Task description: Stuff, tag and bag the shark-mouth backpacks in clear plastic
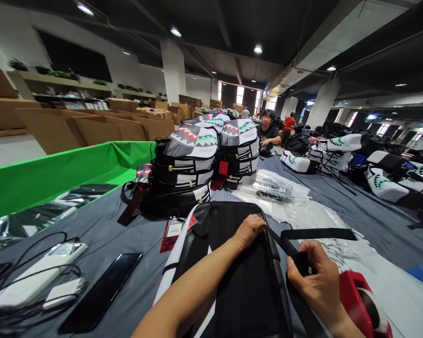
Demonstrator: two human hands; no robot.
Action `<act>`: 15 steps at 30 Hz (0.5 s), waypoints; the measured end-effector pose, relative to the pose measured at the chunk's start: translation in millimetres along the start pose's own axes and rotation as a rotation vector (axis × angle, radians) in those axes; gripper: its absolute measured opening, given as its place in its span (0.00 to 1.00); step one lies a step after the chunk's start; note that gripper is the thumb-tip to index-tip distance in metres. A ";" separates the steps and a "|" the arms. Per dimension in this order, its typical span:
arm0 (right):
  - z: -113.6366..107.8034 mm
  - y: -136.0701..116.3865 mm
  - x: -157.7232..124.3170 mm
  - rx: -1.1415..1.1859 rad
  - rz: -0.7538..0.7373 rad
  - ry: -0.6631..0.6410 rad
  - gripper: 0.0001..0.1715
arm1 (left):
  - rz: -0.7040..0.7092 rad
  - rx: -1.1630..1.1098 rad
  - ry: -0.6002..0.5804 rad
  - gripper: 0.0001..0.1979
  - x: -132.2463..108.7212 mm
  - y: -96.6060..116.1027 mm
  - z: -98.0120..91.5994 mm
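A black-and-white backpack (246, 281) lies in front of me on the grey-covered table, its plain black side up. Across it reaches my left arm; my left hand (250, 231) is closed at the bag's upper right edge, pinching the end of a black strap (278, 237). To the right of the bag, my right hand (315, 274) is closed around a folded part of black strap, thumb against the fingers. More black webbing hangs below that hand along the bag's side. A red tag (169, 237) with a white label lies by the bag's upper left corner.
Stacked backpacks (188, 159) stand ahead, clear plastic bags (278, 190) to their right. A red tape dispenser (363, 300) sits beside my right wrist. Left are a phone (102, 291), a white power bank (42, 270) and cables. A green-lined bin (74, 162) borders the table. A person (268, 131) works opposite.
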State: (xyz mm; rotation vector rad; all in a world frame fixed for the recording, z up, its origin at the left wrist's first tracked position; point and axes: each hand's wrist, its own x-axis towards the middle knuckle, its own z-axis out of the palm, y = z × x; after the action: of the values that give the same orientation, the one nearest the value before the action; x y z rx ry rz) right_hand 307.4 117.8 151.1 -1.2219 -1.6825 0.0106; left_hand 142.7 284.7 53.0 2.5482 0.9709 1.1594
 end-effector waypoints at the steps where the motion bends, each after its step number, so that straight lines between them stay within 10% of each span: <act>1: -5.4 2.2 1.8 0.027 0.046 -0.019 0.11 | -0.004 0.003 -0.008 0.06 -0.4 6.5 -4.5; 6: -22.1 15.6 23.9 0.125 0.201 -0.139 0.17 | 0.104 -0.061 0.069 0.28 -8.9 71.0 -34.4; 9: -26.2 6.3 40.5 0.177 0.119 -0.228 0.17 | 0.230 -0.247 0.056 0.22 3.4 104.9 -49.1; 15: -35.8 -5.9 84.2 0.237 0.020 -0.319 0.29 | 0.282 0.135 0.096 0.17 45.3 105.0 -84.5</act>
State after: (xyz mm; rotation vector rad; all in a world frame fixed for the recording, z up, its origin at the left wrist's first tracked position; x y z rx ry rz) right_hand 331.0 156.7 230.7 -1.0982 -1.8796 0.4248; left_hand 154.6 223.7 180.7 2.8318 0.7494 1.3410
